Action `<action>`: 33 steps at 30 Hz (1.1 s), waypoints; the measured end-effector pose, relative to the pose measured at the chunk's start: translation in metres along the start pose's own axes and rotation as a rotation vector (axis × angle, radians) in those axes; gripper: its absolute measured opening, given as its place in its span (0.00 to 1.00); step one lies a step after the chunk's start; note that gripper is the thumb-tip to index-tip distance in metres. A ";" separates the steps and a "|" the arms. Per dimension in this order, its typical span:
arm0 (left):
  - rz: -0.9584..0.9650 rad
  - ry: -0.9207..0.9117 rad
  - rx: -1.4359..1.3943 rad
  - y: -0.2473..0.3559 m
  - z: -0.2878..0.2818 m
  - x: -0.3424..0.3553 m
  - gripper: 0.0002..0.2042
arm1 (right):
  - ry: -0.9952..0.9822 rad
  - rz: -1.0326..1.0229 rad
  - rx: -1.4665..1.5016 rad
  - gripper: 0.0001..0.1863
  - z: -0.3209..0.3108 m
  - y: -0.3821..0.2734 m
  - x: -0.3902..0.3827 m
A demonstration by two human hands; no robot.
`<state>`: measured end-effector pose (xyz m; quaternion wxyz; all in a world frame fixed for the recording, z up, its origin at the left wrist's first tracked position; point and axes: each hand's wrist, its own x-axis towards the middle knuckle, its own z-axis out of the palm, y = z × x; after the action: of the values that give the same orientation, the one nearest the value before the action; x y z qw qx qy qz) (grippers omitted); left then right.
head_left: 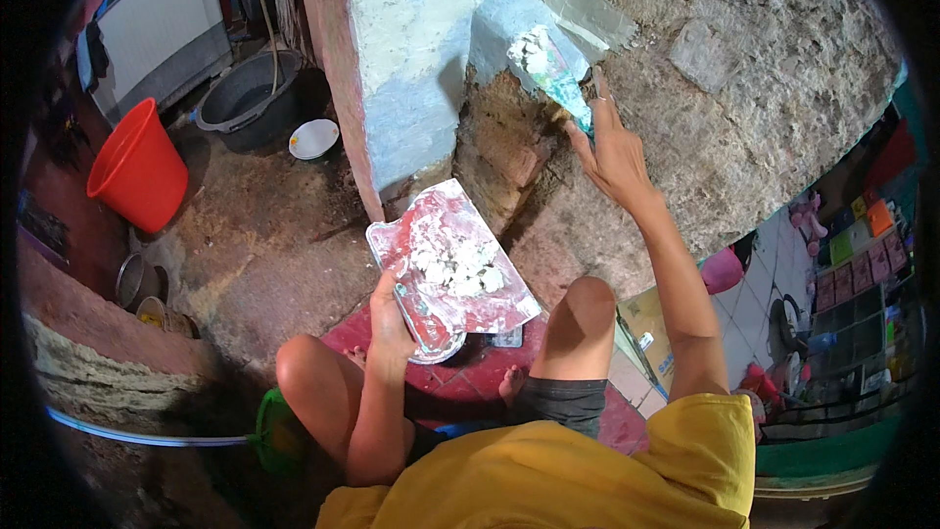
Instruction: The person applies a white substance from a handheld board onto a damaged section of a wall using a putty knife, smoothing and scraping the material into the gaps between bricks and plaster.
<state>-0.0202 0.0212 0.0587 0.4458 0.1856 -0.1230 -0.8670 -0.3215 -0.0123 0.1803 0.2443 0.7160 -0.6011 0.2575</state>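
Note:
My left hand (391,321) grips the left edge of a red flat board (511,302) smeared with white. Lumps of white putty (460,267) lie across its middle. Up and to the right, my right hand (619,159) is closed around the handle of a putty knife (565,90), with the index finger stretched along it. A blob of white paste (534,51) covers the blade's end. That end lies over the blue-painted lower part of the wall (494,24), beside rough bare masonry; contact is hard to tell.
Rough grey stone (774,88) slopes along the right. At left stand a red bucket (142,167), a black tub (250,103) and a white lid-like dish (313,139). A blue hose (147,439) runs to a green basket (279,431). Red tiles (450,387) lie under my feet.

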 end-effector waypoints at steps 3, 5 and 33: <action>0.011 0.029 0.030 0.001 -0.001 0.000 0.21 | 0.014 -0.002 0.016 0.17 -0.005 -0.002 -0.002; 0.010 0.043 0.037 -0.001 -0.004 0.002 0.21 | 0.005 0.012 -0.007 0.17 -0.012 -0.002 -0.002; 0.011 0.046 0.034 0.001 0.003 -0.001 0.18 | 0.040 -0.005 -0.147 0.16 -0.012 0.009 -0.002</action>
<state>-0.0198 0.0219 0.0619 0.4502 0.2123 -0.1287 -0.8577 -0.3317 -0.0044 0.1881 0.3090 0.6924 -0.6115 0.2262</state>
